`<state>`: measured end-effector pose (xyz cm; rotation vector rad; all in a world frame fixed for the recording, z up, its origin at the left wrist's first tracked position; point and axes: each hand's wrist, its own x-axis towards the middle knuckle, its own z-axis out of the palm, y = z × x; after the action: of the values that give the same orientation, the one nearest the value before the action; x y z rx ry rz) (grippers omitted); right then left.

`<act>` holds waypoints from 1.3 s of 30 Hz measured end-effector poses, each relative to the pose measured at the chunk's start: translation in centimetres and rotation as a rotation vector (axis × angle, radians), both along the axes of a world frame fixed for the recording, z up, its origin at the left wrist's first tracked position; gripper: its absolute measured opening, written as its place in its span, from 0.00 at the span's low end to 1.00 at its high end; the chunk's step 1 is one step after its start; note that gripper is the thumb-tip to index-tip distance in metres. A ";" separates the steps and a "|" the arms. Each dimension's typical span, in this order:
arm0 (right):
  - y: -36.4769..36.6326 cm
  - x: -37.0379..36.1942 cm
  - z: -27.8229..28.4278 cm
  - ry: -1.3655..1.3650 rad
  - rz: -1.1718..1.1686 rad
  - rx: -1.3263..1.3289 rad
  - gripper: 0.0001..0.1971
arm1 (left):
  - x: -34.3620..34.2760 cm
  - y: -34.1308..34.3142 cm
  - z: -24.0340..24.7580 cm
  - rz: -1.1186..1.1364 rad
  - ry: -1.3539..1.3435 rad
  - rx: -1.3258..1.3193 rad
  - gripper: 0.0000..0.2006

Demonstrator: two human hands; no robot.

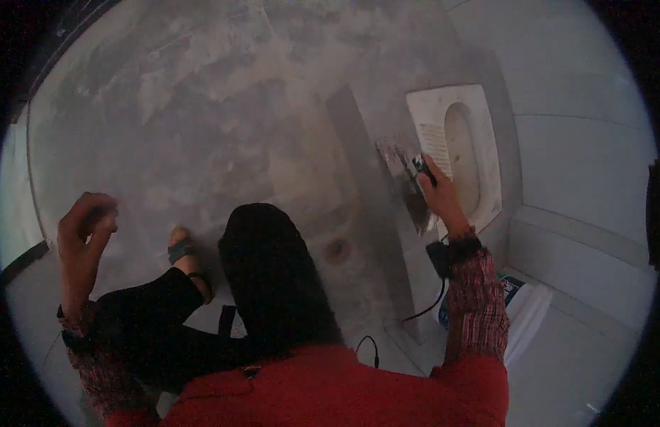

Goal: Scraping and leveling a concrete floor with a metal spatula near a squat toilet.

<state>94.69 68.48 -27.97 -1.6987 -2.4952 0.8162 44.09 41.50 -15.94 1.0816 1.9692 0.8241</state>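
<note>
My right hand is wrapped round the dark handle of a plastering trowel. The trowel's flat metal blade, partly smeared, is at the raised edge left of a white squat toilet pan. At the far left my left hand is raised over the floor, apart from any tool. Its fingers curl in toward the thumb, and I see nothing in them. Grey, patchy, wet-looking plaster or cement covers the floor before me.
A dark-clad knee is bent up in the middle, with a sandalled foot to its left. Pale wall panels rise beyond the pan. A white bag lies by my right forearm, and a black cable hangs from that wrist.
</note>
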 end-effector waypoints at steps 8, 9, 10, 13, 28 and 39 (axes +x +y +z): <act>15.7 -11.0 -0.1 0.106 -0.095 0.012 0.26 | 0.9 1.9 0.5 -0.117 -0.025 0.021 0.07; 16.7 -11.7 0.5 0.060 -0.106 -0.011 0.26 | 1.2 1.9 0.5 -0.122 -0.029 0.050 0.07; 15.6 -11.7 -0.3 0.059 -0.089 0.008 0.26 | 1.2 1.4 0.5 -0.125 -0.034 0.063 0.08; 10.4 -10.8 -3.1 0.153 0.015 0.216 0.27 | 0.3 0.2 0.7 -0.034 0.011 -0.067 0.08; -19.4 -0.6 -15.5 -0.066 -0.407 -0.247 0.27 | 0.3 5.4 -1.1 -0.199 0.013 -0.079 0.08; -13.5 -2.9 -13.3 0.113 -0.347 -0.248 0.24 | 2.3 6.5 -1.1 -0.169 -0.016 -0.105 0.08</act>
<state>91.76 54.94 -41.25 -2.0157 -2.0119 1.1778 46.41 48.00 -17.06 1.1569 1.8566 0.6300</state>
